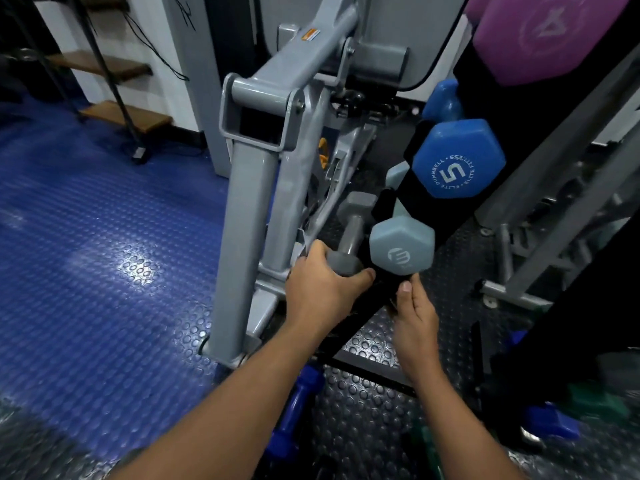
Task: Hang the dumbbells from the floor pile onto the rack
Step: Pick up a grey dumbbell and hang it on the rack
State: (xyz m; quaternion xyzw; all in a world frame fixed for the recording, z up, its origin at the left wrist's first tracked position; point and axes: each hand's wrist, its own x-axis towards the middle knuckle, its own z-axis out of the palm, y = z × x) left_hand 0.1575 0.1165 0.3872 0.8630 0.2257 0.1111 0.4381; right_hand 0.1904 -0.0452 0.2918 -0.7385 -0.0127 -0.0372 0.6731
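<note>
Gripping the near head of a grey dumbbell point(346, 251), the left hand point(320, 289) seats it low on the black rack point(408, 188), just beside the pale blue dumbbell point(401, 245). The right hand point(414, 310) seems to steady the rack's lower bar, fingers curled. Next: settle, release, fetch the dark blue dumbbell point(294, 407) from the floor.

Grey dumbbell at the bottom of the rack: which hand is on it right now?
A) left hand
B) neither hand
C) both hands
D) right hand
A: the left hand curls its fingers over the near head of the grey dumbbell, while the right hand holds the black rack below the pale blue dumbbell.
</note>
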